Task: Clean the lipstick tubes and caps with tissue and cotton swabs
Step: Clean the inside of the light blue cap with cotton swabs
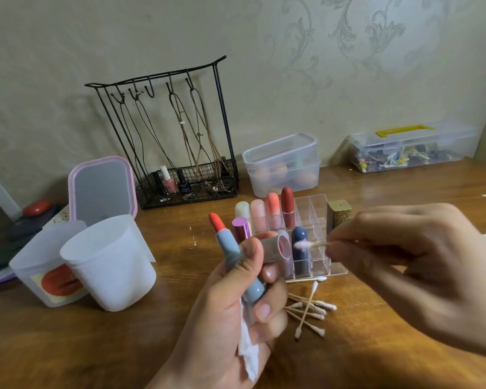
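Head view: the left hand (pixel 236 299) is wrapped round 3 things at once: an open lipstick tube (pixel 230 256) with its orange-red bullet standing up and exposed, the grey cap (pixel 275 248) pinched between thumb and forefinger with its pink-stained mouth turned toward the right, and a crumpled tissue (pixel 247 352) trailing from under the lower fingers (pixel 264 310). The right hand (pixel 404 265) pinches a cotton swab (pixel 310 245) by its wooden stick, the white tip just at the cap's mouth and not yet clearly inside.

All of this looks light. The cap and tube appear to be smooth, hard plastic, likely slippery where lipstick has smeared, so the sideways pinch on the cap's wall seems the right hold, leaving the opening free. The bullet is soft and easily dented or smudged; it should be kept away from thumb and tissue, and the tube held by its barrel. The swab stick is thin and would bend or snap under hard pressure, so a grip close to the tip would give better control.

On the worktop (pixel 376 346) lie loose spare swabs (pixel 309 310), and behind them a clear organiser (pixel 317 220) holds several capped lipsticks
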`<state>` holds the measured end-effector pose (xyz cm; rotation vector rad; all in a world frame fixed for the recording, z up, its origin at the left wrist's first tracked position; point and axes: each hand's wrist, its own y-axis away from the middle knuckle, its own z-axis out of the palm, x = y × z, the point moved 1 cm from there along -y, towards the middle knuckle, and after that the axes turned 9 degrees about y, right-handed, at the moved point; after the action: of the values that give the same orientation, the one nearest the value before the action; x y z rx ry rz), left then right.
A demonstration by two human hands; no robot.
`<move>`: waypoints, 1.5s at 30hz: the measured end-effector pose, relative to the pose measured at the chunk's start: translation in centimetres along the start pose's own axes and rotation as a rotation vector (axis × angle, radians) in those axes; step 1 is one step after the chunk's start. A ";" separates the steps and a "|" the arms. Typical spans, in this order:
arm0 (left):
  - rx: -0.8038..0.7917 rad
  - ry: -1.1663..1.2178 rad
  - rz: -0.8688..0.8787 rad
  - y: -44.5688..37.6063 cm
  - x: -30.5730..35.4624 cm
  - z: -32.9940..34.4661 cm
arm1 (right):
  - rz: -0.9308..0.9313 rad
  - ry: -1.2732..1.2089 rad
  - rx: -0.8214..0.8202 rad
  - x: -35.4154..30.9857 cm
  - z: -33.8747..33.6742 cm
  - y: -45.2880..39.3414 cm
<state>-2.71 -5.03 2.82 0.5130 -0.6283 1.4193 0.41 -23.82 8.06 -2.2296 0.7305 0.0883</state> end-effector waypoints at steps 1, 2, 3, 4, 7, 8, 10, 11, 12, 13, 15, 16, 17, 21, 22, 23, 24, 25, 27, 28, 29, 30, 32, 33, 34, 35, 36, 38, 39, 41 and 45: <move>0.029 0.034 0.008 0.1 -0.1 -0.1 | 0.009 0.016 -0.006 0.3 0.5 -0.1; 0.016 0.051 -0.015 0.1 -0.1 -0.2 | 0.023 0.042 -0.013 0.4 0.7 -0.1; 0.020 0.036 0.015 0.1 0.1 0.1 | 0.037 0.067 -0.007 0.9 1.1 0.0; 0.000 0.031 0.004 0.2 0.2 0.2 | 0.048 0.079 0.008 0.8 1.2 -0.1; 0.064 0.021 0.023 0.0 0.2 0.2 | 0.038 0.089 0.041 0.8 1.7 0.1; 0.066 0.004 0.036 0.0 0.2 0.5 | 0.035 0.109 0.039 0.8 1.6 0.1; 0.099 -0.069 0.075 0.0 0.3 0.7 | 0.018 0.194 0.046 0.9 1.6 0.1; 0.116 -0.105 0.098 0.1 0.4 0.8 | 0.009 0.234 0.038 1.0 1.7 0.2; 0.133 -0.141 0.116 0.1 0.4 0.9 | 0.002 0.264 0.030 1.0 1.8 0.3; 0.140 -0.163 0.135 0.2 0.5 1.0 | -0.001 0.282 0.014 1.0 1.9 0.3; 0.136 -0.190 0.158 0.3 0.5 1.1 | -0.012 0.298 -0.026 0.8 2.0 0.5; 0.139 -0.194 0.167 0.3 0.5 1.3 | -0.017 0.290 -0.056 0.7 2.0 0.5; 0.143 -0.201 0.174 0.4 0.6 1.3 | -0.029 0.271 -0.089 0.7 2.1 0.5; 0.139 -0.258 0.194 0.5 0.5 1.3 | -0.066 0.087 -0.196 0.6 2.0 0.3; 0.135 -0.267 0.197 0.5 0.5 1.2 | -0.066 0.038 -0.204 0.6 2.0 0.2; 0.133 -0.273 0.199 0.5 0.5 1.2 | -0.065 -0.009 -0.200 0.6 1.9 0.2; 0.127 -0.275 0.204 0.5 0.5 1.2 | -0.056 -0.056 -0.188 0.5 1.9 0.1; 0.122 -0.277 0.210 0.5 0.5 1.2 | -0.040 -0.103 -0.171 0.4 1.9 0.1; 0.117 -0.284 0.215 0.5 0.6 1.3 | 0.003 -0.164 -0.124 0.1 1.9 0.1; 0.119 -0.288 0.211 0.5 0.7 1.3 | 0.025 -0.165 -0.096 0.0 1.9 0.2; 0.122 -0.291 0.204 0.5 0.7 1.3 | 0.046 -0.147 -0.067 0.0 2.0 0.3; 0.121 -0.291 0.195 0.4 0.7 1.4 | 0.062 -0.115 -0.036 0.0 2.0 0.4; 0.110 -0.288 0.176 0.4 0.8 1.4 | 0.087 -0.036 0.000 0.1 2.2 0.5; 0.106 -0.287 0.167 0.4 0.9 1.4 | 0.098 0.009 -0.002 0.2 2.3 0.5; 0.106 -0.284 0.160 0.4 0.9 1.4 | 0.104 0.054 -0.015 0.2 2.5 0.6; 0.111 -0.279 0.154 0.4 0.9 1.4 | 0.104 0.090 -0.035 0.3 2.6 0.6; 0.120 -0.271 0.152 0.5 0.9 1.4 | 0.099 0.104 -0.060 0.2 2.6 0.6; 0.142 -0.262 0.155 0.5 1.0 1.4 | 0.078 0.102 -0.124 -0.1 2.5 0.6; 0.152 -0.264 0.160 0.5 1.0 1.4 | 0.059 0.095 -0.156 -0.4 2.4 0.6; 0.166 -0.287 0.183 0.5 1.0 1.3 | 0.022 0.049 -0.213 -0.7 2.1 0.5; 0.131 -0.267 0.215 0.6 1.1 1.3 | 0.029 -0.122 -0.259 -0.8 1.5 0.0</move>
<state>-3.35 -5.00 4.50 0.7655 -0.8262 1.6166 -0.04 -22.35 7.25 -2.4326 0.7179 0.3482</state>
